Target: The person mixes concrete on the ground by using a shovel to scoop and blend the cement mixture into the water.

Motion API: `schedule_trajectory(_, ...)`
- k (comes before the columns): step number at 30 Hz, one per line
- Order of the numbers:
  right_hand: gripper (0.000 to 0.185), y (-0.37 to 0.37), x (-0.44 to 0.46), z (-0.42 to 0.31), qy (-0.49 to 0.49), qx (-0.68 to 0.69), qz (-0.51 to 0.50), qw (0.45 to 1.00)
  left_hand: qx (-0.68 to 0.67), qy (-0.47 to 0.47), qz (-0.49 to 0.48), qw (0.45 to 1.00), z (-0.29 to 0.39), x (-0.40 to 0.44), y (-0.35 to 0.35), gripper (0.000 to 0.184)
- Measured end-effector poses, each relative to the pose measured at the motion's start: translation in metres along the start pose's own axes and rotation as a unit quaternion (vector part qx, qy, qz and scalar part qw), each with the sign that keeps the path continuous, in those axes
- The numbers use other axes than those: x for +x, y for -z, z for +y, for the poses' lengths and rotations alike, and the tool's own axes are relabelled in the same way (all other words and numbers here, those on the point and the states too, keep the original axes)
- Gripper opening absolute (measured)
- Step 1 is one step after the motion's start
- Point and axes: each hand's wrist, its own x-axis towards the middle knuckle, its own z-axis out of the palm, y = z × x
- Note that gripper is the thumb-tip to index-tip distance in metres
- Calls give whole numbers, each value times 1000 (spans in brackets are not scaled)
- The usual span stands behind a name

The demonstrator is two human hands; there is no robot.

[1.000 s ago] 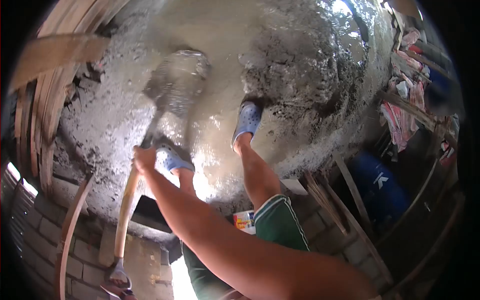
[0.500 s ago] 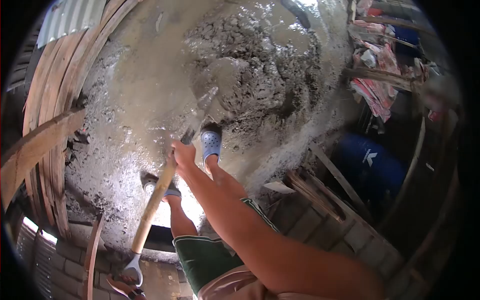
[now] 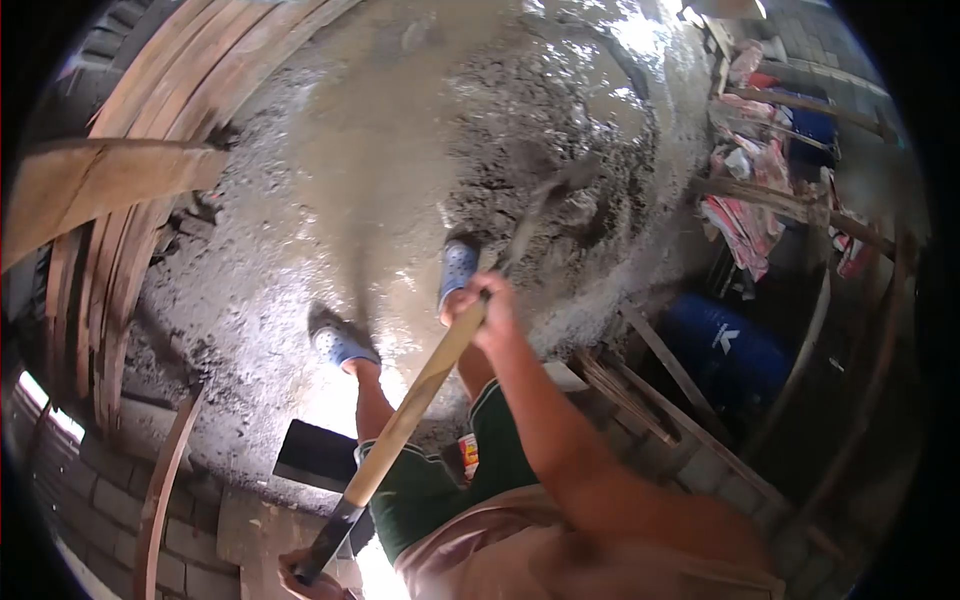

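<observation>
A long-handled shovel (image 3: 420, 395) slants across the view. Low on its shaft, just above the metal neck, my right hand (image 3: 490, 312) is wrapped round it. My left hand (image 3: 308, 585) holds the dark upper end of the handle at the bottom edge, partly cut off. The shovel's blade (image 3: 568, 178) is smeared by motion over a grey heap of wet mix (image 3: 500, 150); whether it touches the heap I cannot tell. My feet, in blue clogs (image 3: 345, 345), stand on the wet floor (image 3: 270, 250).
Stacked wooden boards (image 3: 165, 85) and a jutting beam (image 3: 110, 190) line the left side. To the right lie a blue drum (image 3: 715, 350), red-and-white sacks (image 3: 745, 235) and loose timber (image 3: 630, 400). A dark flat panel (image 3: 310, 455) lies near my legs.
The shovel has swung to the right, its blade moving over the heap. My right hand has moved right with it, and my left hand has shifted slightly right. The view has turned a little.
</observation>
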Motion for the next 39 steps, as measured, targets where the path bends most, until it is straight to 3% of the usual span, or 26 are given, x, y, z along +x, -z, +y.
schedule_trajectory(2, 10, -39, -24, 80, -34, -155, 133, 978, -8, 248, 196, 949, -24, 20, 59, 52)
schedule_trajectory(3, 9, -7, -1, 145, -30, -221, 150, 963, -8, 293, 272, 917, -32, 26, 78, 54)
schedule_trajectory(5, 10, 8, 9, 263, -50, -392, 161, 904, -9, 311, 288, 906, -45, 27, 86, 54)
schedule_trajectory(8, 24, -17, -21, 377, -149, -258, 143, 944, 5, 309, 307, 900, -61, 36, 94, 54)
schedule_trajectory(13, 23, -36, 0, 461, -230, -334, 133, 904, 45, 283, 333, 898, -69, 64, 113, 55)
schedule_trajectory(18, 14, -29, 75, 388, -140, -273, 111, 945, 79, 245, 304, 917, -57, 98, 114, 55)
schedule_trajectory(21, 17, -29, 111, 320, -155, -226, 118, 954, 94, 207, 254, 940, -40, 126, 96, 56)
schedule_trajectory(24, 19, -7, 162, 253, -101, -234, 148, 956, 86, 189, 225, 952, -23, 139, 42, 56)
schedule_trajectory(26, 16, -14, 158, 166, -119, -108, 147, 976, 59, 215, 233, 947, -9, 134, -23, 56)
schedule_trajectory(28, 10, 2, 172, 104, -62, -119, 144, 980, 39, 180, 189, 965, 9, 118, -80, 51)
schedule_trajectory(30, 10, -5, 144, 51, -53, -109, 135, 983, 28, 149, 141, 978, 32, 95, -99, 47)
schedule_trajectory(32, 10, -17, 112, 7, -46, -94, 120, 987, -22, 194, 133, 972, 64, 70, -88, 42)
schedule_trajectory(33, 11, -21, 91, -6, -41, -68, 107, 991, -14, 168, 120, 978, 75, 58, -68, 46)
schedule_trajectory(35, 14, -28, 50, -38, -48, -26, 54, 997, -24, 89, 192, 977, 144, -17, -96, 45)
schedule_trajectory(36, 14, -36, 26, -60, -38, -15, 47, 998, -7, 16, 195, 981, 140, -21, -66, 49)
schedule_trajectory(37, 20, -43, 0, -84, -47, 15, 9, 999, -170, 18, -131, 977, 201, -89, -82, 37)
schedule_trajectory(39, 26, -46, -28, -129, -43, 55, -35, 997, -64, -28, -109, 992, 227, -123, -96, 39)
